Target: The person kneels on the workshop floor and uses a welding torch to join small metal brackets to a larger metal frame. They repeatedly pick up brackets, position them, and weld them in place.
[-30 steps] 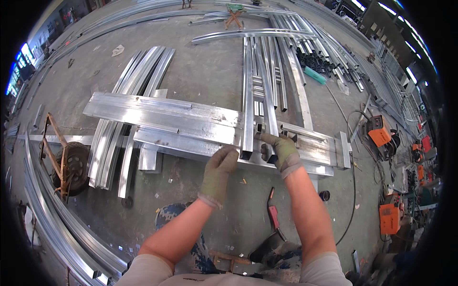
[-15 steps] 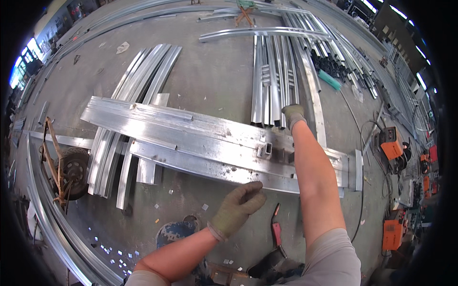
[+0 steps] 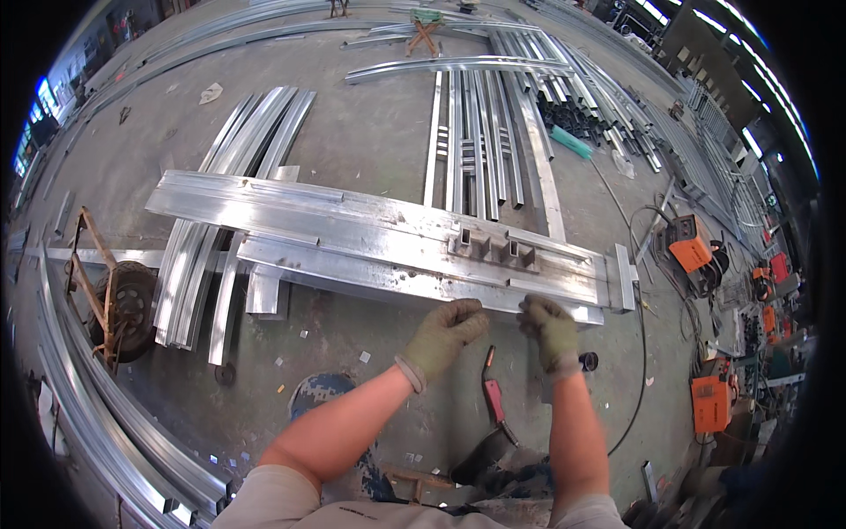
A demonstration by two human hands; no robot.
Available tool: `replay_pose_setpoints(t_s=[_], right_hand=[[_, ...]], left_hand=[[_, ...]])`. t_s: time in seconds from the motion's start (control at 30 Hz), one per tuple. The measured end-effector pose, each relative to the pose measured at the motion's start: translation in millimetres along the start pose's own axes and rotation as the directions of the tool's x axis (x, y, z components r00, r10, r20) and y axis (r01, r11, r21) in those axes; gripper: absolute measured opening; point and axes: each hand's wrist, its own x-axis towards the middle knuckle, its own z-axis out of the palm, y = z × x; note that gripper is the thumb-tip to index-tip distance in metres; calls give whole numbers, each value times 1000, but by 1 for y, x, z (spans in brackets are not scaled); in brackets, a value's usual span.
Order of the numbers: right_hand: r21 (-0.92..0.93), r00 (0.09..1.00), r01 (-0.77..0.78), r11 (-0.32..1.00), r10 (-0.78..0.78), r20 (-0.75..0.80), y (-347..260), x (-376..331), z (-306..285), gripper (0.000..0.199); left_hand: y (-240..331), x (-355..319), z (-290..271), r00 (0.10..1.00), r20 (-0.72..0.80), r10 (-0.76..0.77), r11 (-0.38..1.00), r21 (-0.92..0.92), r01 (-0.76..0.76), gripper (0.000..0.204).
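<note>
Both my hands wear olive-green work gloves and are close together at the near edge of a long flat metal beam [image 3: 379, 225] laid crosswise. My left hand [image 3: 443, 339] has curled fingers pressed against the thumb; whatever it may hold is hidden. My right hand [image 3: 552, 333] is also curled, fingertips turned inward, and anything in it cannot be made out. Beyond them, short square tube pieces [image 3: 514, 253] stand on the beam's right part. Below and between the hands, a red-handled welding torch [image 3: 493, 398] hangs or lies with its dark tip upward.
A bundle of long metal profiles [image 3: 471, 141] lies past the beam, and another stack [image 3: 198, 273] passes under its left part. A rusty frame [image 3: 109, 286] with a wheel [image 3: 130, 310] stands left. Orange machines [image 3: 687, 244] and a cable [image 3: 641, 353] are at right.
My right hand has drawn back from the far profile bundle to the beam's near edge, beside my left hand. Several square tube pieces on the beam, earlier partly behind my arm, now show. The view has shifted.
</note>
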Motion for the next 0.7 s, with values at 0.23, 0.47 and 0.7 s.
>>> replay_pose_setpoints(t_s=[0.23, 0.47, 0.7], right_hand=[[83, 985, -165, 983, 160, 69, 96, -150, -29, 33], [85, 973, -220, 972, 225, -54, 135, -221, -58, 36], [146, 980, -194, 970, 200, -22, 147, -226, -54, 39]], left_hand=[[-34, -10, -5, 1000, -4, -13, 989, 148, 14, 29], [-59, -34, -11, 984, 54, -171, 911, 389, 137, 39], [-64, -74, -31, 987, 51, -151, 976, 164, 141, 35]])
